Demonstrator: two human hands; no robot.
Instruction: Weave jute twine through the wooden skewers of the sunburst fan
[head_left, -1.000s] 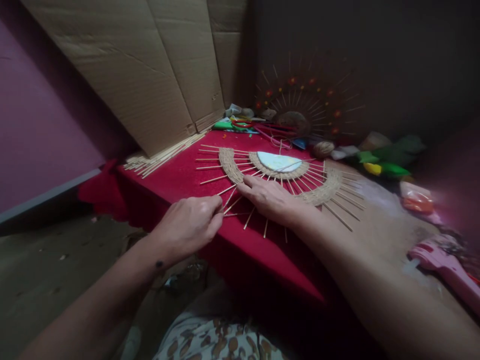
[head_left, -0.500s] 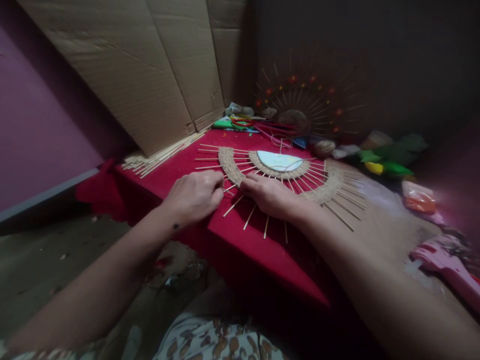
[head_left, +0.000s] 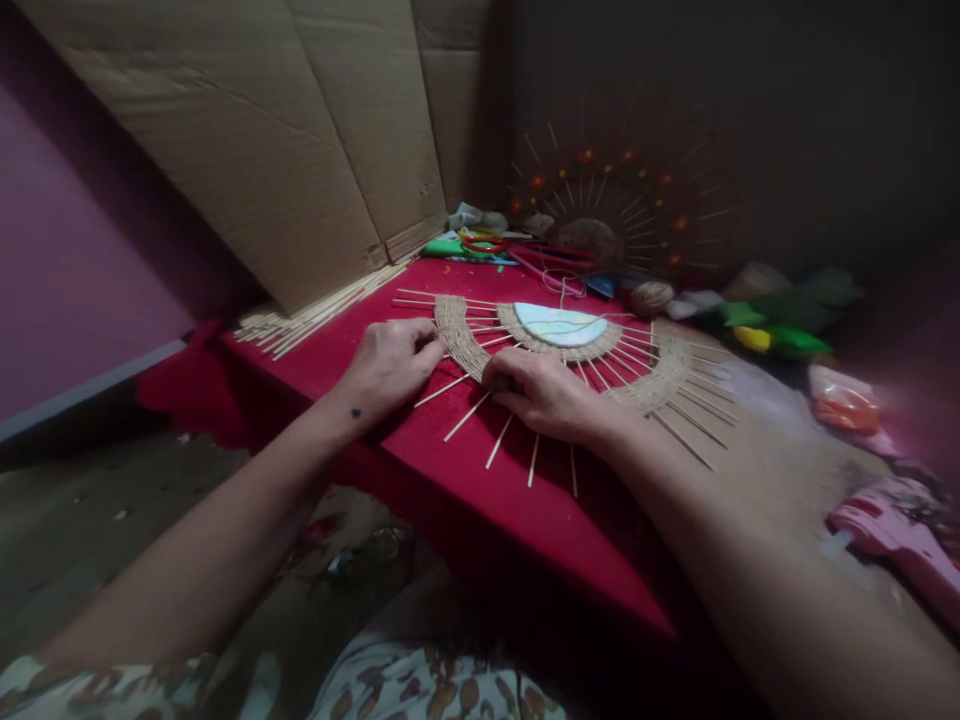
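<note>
A half-round piece of thin sticks fanning out and woven with jute twine lies on the red cloth. At its centre is a pale half-disc (head_left: 561, 325), edged by an inner jute band (head_left: 517, 330). The outer jute band (head_left: 455, 325) crosses the sticks further out. My left hand (head_left: 394, 362) is closed in a pinch at that band's left outer edge; what its fingertips hold is hidden. My right hand (head_left: 551, 395) has its fingers closed on the lower part of the outer band, covering it. Bare stick ends (head_left: 499, 442) point toward me below the hands.
A bundle of loose sticks (head_left: 315, 315) lies by the leaning cardboard (head_left: 300, 150). Behind are scissors (head_left: 484, 243), a twine ball (head_left: 651, 295) and a finished flowered stick fan (head_left: 600, 200). On the right are a pink glue gun (head_left: 892, 530) and a packet (head_left: 844, 398).
My left hand has moved up and slightly left along the outer band, away from my right hand. The right hand stays nearly in place.
</note>
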